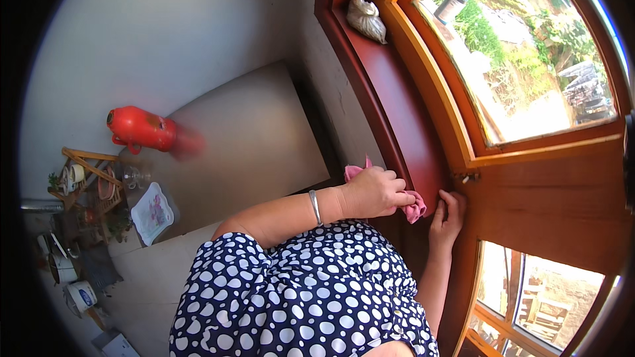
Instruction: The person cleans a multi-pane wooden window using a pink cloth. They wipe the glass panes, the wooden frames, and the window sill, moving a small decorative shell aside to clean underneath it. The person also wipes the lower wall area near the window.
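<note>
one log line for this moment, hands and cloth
left hand: grips pink cloth on red-brown wooden window sill | right hand: rests on sill edge

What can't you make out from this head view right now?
- Pink cloth: mostly covered by the left hand, head view.
- Right hand: palm hidden against the red sill.
- White bag on the sill: contents not visible.
- Things around the wooden rack: too small, bent by the rim.

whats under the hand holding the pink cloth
Under the left hand lies a bunched pink cloth, pressed against the red-brown wooden window sill. Its ends poke out on both sides; the middle and the sill beneath it are covered.
</note>
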The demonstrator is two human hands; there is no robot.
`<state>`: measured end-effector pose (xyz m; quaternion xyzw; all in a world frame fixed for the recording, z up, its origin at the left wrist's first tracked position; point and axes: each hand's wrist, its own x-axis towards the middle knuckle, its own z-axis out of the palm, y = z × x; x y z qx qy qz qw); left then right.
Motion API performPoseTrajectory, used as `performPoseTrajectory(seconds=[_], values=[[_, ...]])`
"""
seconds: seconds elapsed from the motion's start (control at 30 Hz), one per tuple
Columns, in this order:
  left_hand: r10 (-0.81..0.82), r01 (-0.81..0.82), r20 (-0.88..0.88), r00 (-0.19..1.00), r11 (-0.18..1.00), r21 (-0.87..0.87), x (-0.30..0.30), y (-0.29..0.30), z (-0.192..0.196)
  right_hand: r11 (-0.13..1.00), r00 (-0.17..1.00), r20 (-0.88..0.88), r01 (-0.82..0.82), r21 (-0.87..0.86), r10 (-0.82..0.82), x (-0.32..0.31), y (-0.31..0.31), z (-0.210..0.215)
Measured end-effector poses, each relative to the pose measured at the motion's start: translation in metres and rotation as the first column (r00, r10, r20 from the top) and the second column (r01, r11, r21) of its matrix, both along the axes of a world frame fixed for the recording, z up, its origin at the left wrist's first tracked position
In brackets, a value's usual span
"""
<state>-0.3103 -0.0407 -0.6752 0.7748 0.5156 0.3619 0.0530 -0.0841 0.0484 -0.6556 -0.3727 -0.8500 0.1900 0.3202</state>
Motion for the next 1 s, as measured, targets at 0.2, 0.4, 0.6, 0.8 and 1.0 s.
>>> performPoseTrajectory(seconds=[0.2,0.4,0.6,0.8,1.0], values=[[0.125,-0.122,-0.104,0.987,0.992,0.031,-0.071,0.014,0.011,0.995,0.995,0.019,0.096,0.027,-0.096,-0.008,-0.006,-0.001],[0.364,-0.355,-0.098,0.926,0.929,0.103,-0.162,0.035,0.009,0.983,0.982,0.033,0.185,0.019,-0.186,-0.018,-0.004,-0.005],[0.573,-0.562,-0.087,0.815,0.818,0.123,-0.245,0.065,-0.002,0.965,0.964,0.068,0.254,0.062,-0.258,-0.025,-0.005,-0.005],[0.705,-0.739,0.249,0.664,0.669,0.077,-0.322,0.099,-0.011,0.958,0.956,0.078,0.279,0.07,-0.284,-0.026,-0.005,-0.008],[0.555,-0.85,0.728,0.402,0.522,0.072,-0.385,0.145,0.057,0.952,0.951,0.086,0.287,0.102,-0.296,-0.028,-0.006,-0.005]])
